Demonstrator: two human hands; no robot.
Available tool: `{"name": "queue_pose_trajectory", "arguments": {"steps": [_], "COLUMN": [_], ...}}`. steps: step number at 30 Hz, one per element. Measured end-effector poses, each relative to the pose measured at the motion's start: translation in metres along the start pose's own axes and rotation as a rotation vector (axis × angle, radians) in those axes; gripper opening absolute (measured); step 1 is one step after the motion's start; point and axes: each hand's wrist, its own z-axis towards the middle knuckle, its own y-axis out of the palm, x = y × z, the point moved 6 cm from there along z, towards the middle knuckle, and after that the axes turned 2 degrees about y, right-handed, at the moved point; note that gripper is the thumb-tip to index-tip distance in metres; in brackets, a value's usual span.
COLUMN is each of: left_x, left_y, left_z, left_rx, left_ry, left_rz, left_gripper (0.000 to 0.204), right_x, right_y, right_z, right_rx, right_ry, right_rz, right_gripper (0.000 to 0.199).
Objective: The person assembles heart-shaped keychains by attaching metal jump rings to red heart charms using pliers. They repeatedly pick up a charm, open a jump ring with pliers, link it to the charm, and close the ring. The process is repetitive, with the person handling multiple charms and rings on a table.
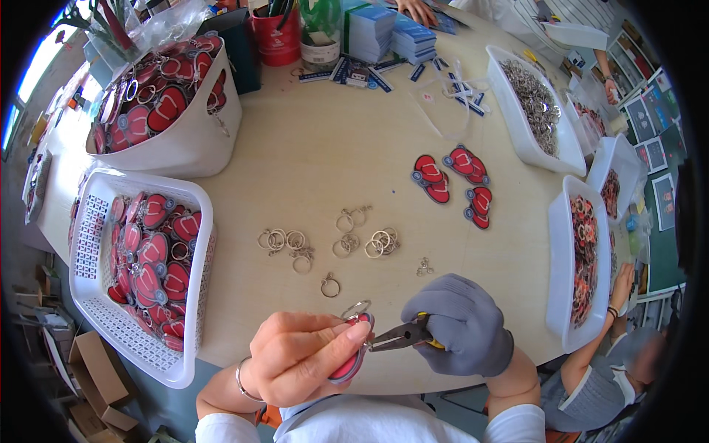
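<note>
Between the thumb and fingers of my bare left hand [303,354] is a red flip-flop-shaped keychain [344,367], with a metal split ring [357,308] standing up from its top. My right hand [461,325], in a grey glove, is closed around long-nose pliers [399,337] with black jaws and yellow handles. The jaw tips meet the keychain's edge beside my left thumb; the small link there is partly hidden. Just beyond my hands lie several split rings [331,285] with short chains, and a few tiny loose links [425,267].
Red flip-flop charms [430,179] lie ahead. At left stand a white perforated basket [203,295] and a cream tub [199,159], both full of keychains. White trays [555,295] of small parts line the right. Blue card stacks [367,37] stand at the back. Other people sit around the table.
</note>
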Motion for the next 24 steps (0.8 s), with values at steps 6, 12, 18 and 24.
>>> {"name": "queue_pose_trajectory", "arguments": {"steps": [6, 12, 18, 24], "left_x": [0.003, 0.006, 0.007, 0.007], "left_y": [-0.001, 0.0, -0.001, -0.002], "left_z": [-0.004, -0.006, -0.006, -0.007], "left_rx": [0.079, 0.071, 0.071, 0.035], "left_ry": [0.205, 0.25, 0.27, 0.24], "left_rz": [0.216, 0.236, 0.248, 0.227], "left_gripper": [0.032, 0.028, 0.027, 0.029], "right_x": [-0.003, -0.016, -0.026, -0.027], "right_y": [0.008, 0.007, 0.008, 0.009], "right_z": [-0.006, -0.014, -0.016, -0.017], "right_rx": [-0.002, 0.014, 0.048, 0.064], "right_ry": [0.082, 0.118, 0.147, 0.117], "right_rz": [-0.087, -0.154, -0.204, -0.208], "right_gripper": [0.025, 0.024, 0.022, 0.026]}}
